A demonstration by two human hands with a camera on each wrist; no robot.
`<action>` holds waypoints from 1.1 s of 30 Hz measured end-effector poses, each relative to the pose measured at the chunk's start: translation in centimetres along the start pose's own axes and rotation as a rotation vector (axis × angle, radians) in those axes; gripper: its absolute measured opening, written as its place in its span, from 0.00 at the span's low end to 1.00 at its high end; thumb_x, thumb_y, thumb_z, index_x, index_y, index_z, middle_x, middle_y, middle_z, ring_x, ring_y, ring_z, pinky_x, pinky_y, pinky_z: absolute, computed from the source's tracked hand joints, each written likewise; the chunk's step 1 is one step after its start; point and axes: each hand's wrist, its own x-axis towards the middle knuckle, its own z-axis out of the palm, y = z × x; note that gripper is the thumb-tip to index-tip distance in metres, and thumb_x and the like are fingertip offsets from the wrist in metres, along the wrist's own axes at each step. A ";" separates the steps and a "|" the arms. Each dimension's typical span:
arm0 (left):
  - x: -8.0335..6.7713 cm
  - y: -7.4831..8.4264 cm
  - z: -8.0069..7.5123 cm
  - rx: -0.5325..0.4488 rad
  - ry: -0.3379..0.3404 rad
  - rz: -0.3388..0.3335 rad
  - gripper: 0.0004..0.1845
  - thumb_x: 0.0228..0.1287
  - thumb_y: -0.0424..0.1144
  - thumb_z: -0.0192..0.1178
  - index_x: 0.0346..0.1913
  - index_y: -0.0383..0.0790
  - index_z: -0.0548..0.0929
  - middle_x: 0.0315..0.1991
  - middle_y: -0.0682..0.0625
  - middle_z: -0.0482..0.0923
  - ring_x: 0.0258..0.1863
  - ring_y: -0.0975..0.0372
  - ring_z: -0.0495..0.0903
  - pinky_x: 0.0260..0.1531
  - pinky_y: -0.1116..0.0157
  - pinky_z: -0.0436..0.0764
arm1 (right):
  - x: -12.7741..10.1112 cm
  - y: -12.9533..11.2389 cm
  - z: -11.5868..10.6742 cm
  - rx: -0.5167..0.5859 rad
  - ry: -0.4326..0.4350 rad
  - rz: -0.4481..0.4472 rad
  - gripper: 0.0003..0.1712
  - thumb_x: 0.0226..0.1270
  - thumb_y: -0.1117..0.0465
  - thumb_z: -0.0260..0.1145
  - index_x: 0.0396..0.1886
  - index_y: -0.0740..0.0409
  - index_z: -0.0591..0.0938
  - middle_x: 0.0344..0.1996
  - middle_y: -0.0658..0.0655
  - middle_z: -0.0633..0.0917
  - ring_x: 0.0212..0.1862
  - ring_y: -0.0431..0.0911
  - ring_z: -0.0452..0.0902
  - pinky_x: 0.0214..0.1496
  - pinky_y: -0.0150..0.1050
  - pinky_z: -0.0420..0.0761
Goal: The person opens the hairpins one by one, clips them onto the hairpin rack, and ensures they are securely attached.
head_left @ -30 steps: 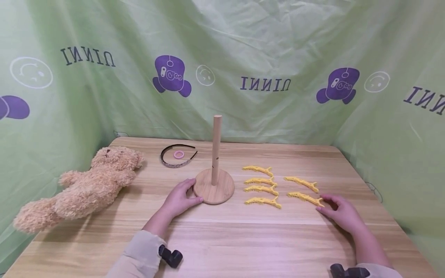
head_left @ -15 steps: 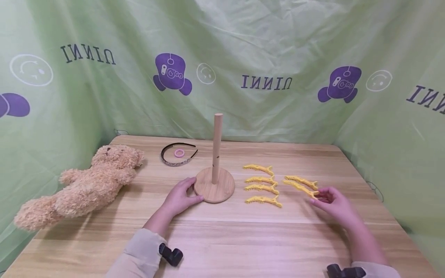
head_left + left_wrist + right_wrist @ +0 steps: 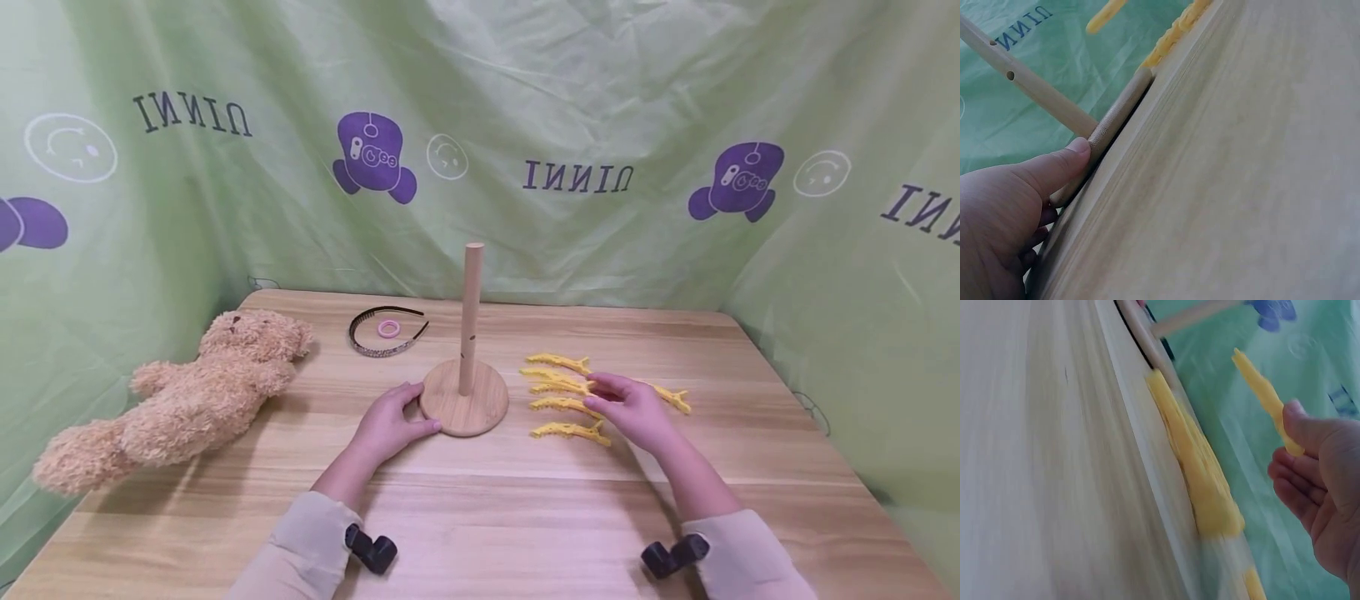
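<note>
My left hand point(image 3: 390, 425) grips the left edge of a round-based wooden stand point(image 3: 472, 317), its thumb on the near rim of the base point(image 3: 1116, 115). The stand's post is upright, with small dark holes. Between thumb and fingers, my right hand point(image 3: 637, 412) pinches the forked end of a yellow hair clip point(image 3: 1266, 397). It is held above the table, over a column of several similar yellow hair clips point(image 3: 566, 431) to the right of the stand. Another yellow clip point(image 3: 675, 400) lies farther right, partly hidden behind my right hand.
A plush teddy bear point(image 3: 195, 400) lies at the left of the wooden table point(image 3: 480, 517). Toward the back left, a dark headband point(image 3: 378, 352) curves around a pink ring point(image 3: 388, 329). Green printed cloth point(image 3: 585, 83) hangs around the back and sides.
My right hand has lifted a yellow hair clip off the right-hand group and carried it left, over the column. My left hand has stayed at the stand's base.
</note>
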 end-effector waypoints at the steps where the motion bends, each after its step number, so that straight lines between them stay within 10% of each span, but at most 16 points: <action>1: 0.0 0.0 0.0 0.005 0.007 0.008 0.42 0.36 0.55 0.67 0.57 0.39 0.68 0.58 0.39 0.66 0.60 0.49 0.62 0.62 0.52 0.58 | 0.5 -0.5 0.5 -0.016 -0.005 -0.011 0.28 0.52 0.45 0.61 0.51 0.53 0.74 0.45 0.55 0.81 0.46 0.47 0.77 0.44 0.38 0.79; 17: -0.1 -0.2 0.2 0.022 0.042 0.046 0.41 0.36 0.55 0.67 0.56 0.39 0.70 0.56 0.41 0.69 0.58 0.49 0.65 0.61 0.52 0.60 | 5.4 -5.3 8.3 -0.048 -0.084 -0.067 0.16 0.52 0.54 0.64 0.41 0.52 0.80 0.35 0.51 0.84 0.40 0.41 0.78 0.42 0.34 0.79; 33: 0.0 -0.4 0.2 0.031 0.047 0.048 0.41 0.36 0.56 0.67 0.56 0.39 0.70 0.56 0.41 0.69 0.58 0.50 0.65 0.61 0.52 0.60 | 6.0 -5.5 10.0 -0.035 -0.126 -0.043 0.18 0.52 0.53 0.64 0.45 0.50 0.79 0.35 0.47 0.84 0.40 0.38 0.77 0.45 0.34 0.78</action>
